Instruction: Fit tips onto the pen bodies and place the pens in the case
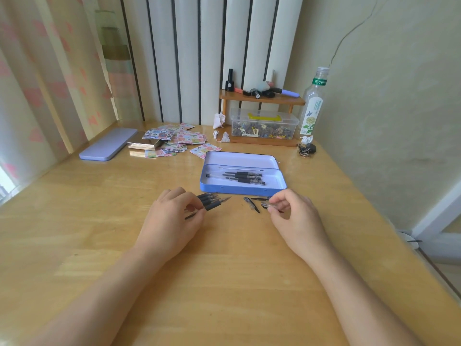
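Observation:
An open blue tin case (pixel 243 189) lies on the table just beyond my hands, with three clear pens with black grips (pixel 245 178) inside. My left hand (pixel 172 221) rests on the table, its fingers closed on one of a bunch of several pen bodies (pixel 212 202) with black grips. My right hand (pixel 294 216) pinches a small clear pen cap (pixel 265 205) between thumb and fingers. Two more caps (pixel 252 204) lie loose on the table between my hands.
A lilac tin lid (pixel 108 147) lies far left. Patterned paper squares (pixel 174 142) are scattered behind the case. A wooden shelf (pixel 262 99) with small bottles stands over a clear box (pixel 264 126). A plastic bottle (pixel 313 103) stands at the right wall.

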